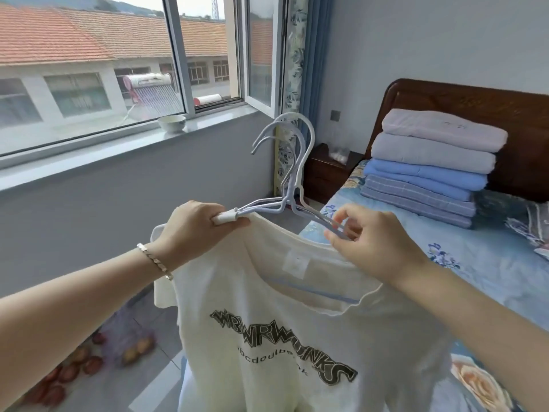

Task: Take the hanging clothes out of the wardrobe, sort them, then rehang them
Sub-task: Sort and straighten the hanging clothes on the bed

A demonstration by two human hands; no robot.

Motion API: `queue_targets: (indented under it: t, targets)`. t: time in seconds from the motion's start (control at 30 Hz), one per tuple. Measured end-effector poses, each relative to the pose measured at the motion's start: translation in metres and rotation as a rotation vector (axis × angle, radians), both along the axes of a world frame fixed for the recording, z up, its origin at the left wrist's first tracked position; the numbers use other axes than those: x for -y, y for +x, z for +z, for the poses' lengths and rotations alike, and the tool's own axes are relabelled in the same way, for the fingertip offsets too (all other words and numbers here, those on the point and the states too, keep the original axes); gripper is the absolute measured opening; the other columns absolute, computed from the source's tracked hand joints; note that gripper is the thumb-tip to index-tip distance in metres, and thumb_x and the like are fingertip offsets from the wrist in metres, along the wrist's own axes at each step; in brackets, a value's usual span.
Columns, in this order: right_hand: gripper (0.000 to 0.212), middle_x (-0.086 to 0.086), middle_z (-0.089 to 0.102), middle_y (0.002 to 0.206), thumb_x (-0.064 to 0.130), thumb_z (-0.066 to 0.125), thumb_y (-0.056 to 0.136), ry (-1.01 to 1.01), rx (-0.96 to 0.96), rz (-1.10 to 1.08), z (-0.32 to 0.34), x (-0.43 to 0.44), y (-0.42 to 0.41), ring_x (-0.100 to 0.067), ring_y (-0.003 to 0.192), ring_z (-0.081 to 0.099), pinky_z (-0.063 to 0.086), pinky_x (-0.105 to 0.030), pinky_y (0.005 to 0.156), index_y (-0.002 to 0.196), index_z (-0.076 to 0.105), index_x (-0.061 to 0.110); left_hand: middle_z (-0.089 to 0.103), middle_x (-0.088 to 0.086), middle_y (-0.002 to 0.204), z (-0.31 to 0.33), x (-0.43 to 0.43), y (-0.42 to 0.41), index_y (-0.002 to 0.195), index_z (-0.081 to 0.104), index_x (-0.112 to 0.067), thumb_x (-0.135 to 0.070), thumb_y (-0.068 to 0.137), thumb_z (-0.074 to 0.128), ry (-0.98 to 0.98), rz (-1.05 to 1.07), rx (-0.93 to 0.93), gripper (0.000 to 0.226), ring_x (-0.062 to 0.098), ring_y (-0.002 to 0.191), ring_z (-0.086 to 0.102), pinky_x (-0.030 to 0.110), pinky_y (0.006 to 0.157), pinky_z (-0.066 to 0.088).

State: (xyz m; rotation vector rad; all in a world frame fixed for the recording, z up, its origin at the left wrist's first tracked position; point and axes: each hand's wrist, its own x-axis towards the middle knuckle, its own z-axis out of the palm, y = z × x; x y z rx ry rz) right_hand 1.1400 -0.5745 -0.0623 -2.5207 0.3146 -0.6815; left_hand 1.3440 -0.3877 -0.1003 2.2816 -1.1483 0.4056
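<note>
A white T-shirt [267,337] with black lettering hangs in front of me from pale blue-white hangers [289,162], whose hooks point up toward the window. My left hand [193,230] grips the left ends of the hangers together with the shirt's shoulder. My right hand [371,248] pinches the right arms of the hangers at the shirt's neckline. The wardrobe is out of sight.
A bed [490,263] with a floral blue cover lies to the right, with a stack of folded bedding [430,168] against the wooden headboard [475,102]. A bowl [171,123] sits on the windowsill. A bag of fruit [89,361] lies on the floor at lower left. A dark nightstand [326,171] stands by the curtain.
</note>
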Motion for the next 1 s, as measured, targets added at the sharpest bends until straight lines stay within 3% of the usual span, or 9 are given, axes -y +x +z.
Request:
queue_targets:
  t: [0.1,0.23,0.43,0.6,0.67,0.77,0.83,0.93,1.0]
  targets:
    - [0.026,0.007,0.049,0.071,0.039,0.06,0.085,-0.02,-0.279,-0.128,-0.007,0.01,-0.003,-0.015,0.075,0.047,0.034,-0.02,0.06,0.073,0.054,0.016,0.03,-0.002,0.043,-0.006,-0.013,-0.009,0.05,0.044,-0.005,-0.075,0.067,0.032,-0.043,0.084,0.019,0.073,0.022,0.048,0.031,0.025,0.045,0.025]
    - [0.047,0.001,0.047,0.062,0.049,0.043,0.092,-0.008,-0.566,-0.179,-0.013,0.005,0.004,-0.025,0.075,0.05,0.029,-0.025,0.053,0.057,0.041,0.018,0.035,-0.002,0.042,-0.008,-0.032,-0.01,0.047,0.039,-0.01,-0.08,0.063,0.029,-0.007,0.19,-0.028,0.072,0.02,0.047,0.035,0.024,0.048,0.029]
    - [0.057,0.002,0.038,0.052,0.056,0.038,0.091,0.088,-0.62,0.127,-0.007,-0.04,0.013,-0.014,0.051,0.038,0.026,-0.028,0.051,0.051,0.031,0.017,0.042,0.007,0.046,0.001,-0.091,-0.008,0.051,0.045,-0.002,-0.079,0.061,0.033,0.006,0.327,-0.015,0.079,0.024,0.05,0.036,0.029,0.048,0.028]
    - [0.055,0.007,0.026,0.046,0.05,0.045,0.091,0.291,-0.569,0.234,0.008,-0.053,0.032,-0.011,0.044,0.027,0.023,-0.025,0.049,0.05,0.023,0.021,0.039,0.0,0.043,0.038,-0.104,0.013,0.044,0.04,-0.011,-0.079,0.058,0.036,0.023,0.338,0.086,0.07,0.026,0.05,0.037,0.031,0.05,0.029]
    - [0.052,0.003,0.038,0.051,0.053,0.045,0.09,0.409,-0.569,0.232,0.005,-0.046,0.043,-0.013,0.05,0.039,0.031,-0.026,0.056,0.053,0.038,0.017,0.042,-0.001,0.044,0.05,-0.092,0.032,0.044,0.043,-0.014,-0.081,0.056,0.035,0.063,0.306,0.111,0.069,0.028,0.053,0.042,0.031,0.053,0.031]
    - [0.053,-0.005,0.069,0.085,0.053,0.046,0.09,0.648,-0.622,0.189,-0.025,-0.024,0.062,-0.02,0.081,0.065,0.049,-0.031,0.083,0.08,0.067,0.006,0.05,0.0,0.054,0.042,-0.057,0.066,0.052,0.055,-0.012,-0.087,0.059,0.043,0.255,0.263,0.069,0.076,0.029,0.063,0.048,0.03,0.058,0.034]
    - [0.046,-0.003,0.069,0.1,0.051,0.045,0.092,0.685,-0.641,0.134,-0.058,-0.01,0.074,-0.018,0.097,0.063,0.047,-0.031,0.097,0.097,0.07,0.012,0.049,-0.003,0.057,0.013,-0.028,0.086,0.052,0.05,-0.015,-0.077,0.07,0.052,0.341,0.237,0.02,0.064,0.027,0.068,0.049,0.029,0.06,0.033]
    - [0.034,-0.001,0.061,0.116,0.04,0.043,0.096,0.578,-0.634,0.059,-0.117,0.015,0.094,-0.014,0.114,0.053,0.037,-0.024,0.098,0.117,0.062,0.02,0.05,-0.004,0.063,-0.05,0.016,0.11,0.06,0.049,-0.014,-0.07,0.075,0.055,0.379,0.205,-0.109,0.058,0.025,0.071,0.051,0.029,0.061,0.033]
    - [0.024,-0.002,0.061,0.101,0.038,0.045,0.096,0.555,-0.657,-0.029,-0.157,0.034,0.104,-0.015,0.103,0.054,0.038,-0.026,0.084,0.098,0.064,0.023,0.05,-0.003,0.062,-0.092,0.045,0.123,0.065,0.047,-0.013,-0.069,0.075,0.057,0.386,0.168,-0.21,0.058,0.028,0.07,0.051,0.03,0.059,0.032]
